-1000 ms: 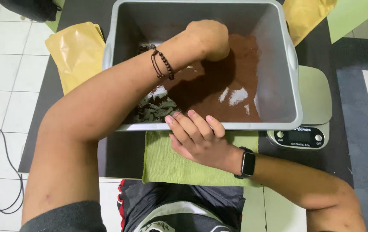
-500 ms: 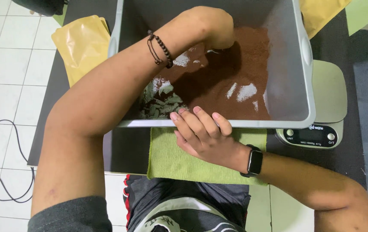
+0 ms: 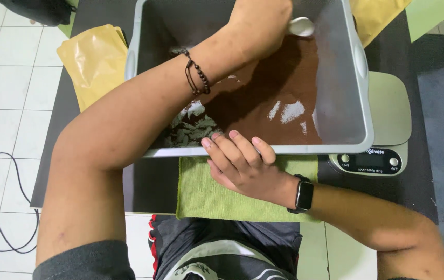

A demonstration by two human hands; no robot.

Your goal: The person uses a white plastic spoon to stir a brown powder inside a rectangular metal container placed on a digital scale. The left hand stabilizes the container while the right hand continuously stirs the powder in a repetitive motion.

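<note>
Currently the left hand (image 3: 261, 23) is reaching deep into the grey tub (image 3: 359, 67), further toward its far wall than half a second earlier, and is closing around the handle of a metal spoon (image 3: 301, 26) whose bowl is showing just beside the knuckles. The brown powder (image 3: 279, 83) is lying heaped along the tub's middle and right, with pale bare patches showing through it and grey-white flakes (image 3: 191, 127) gathering at the near left corner. The right hand (image 3: 243, 166) is still bracing the near rim, fingers pressed together and curling over the edge. The tub is sitting partly on a kitchen scale (image 3: 383, 129), above a green cloth (image 3: 206, 192). Judging by the shift, scooping is under way at the far end.
</note>
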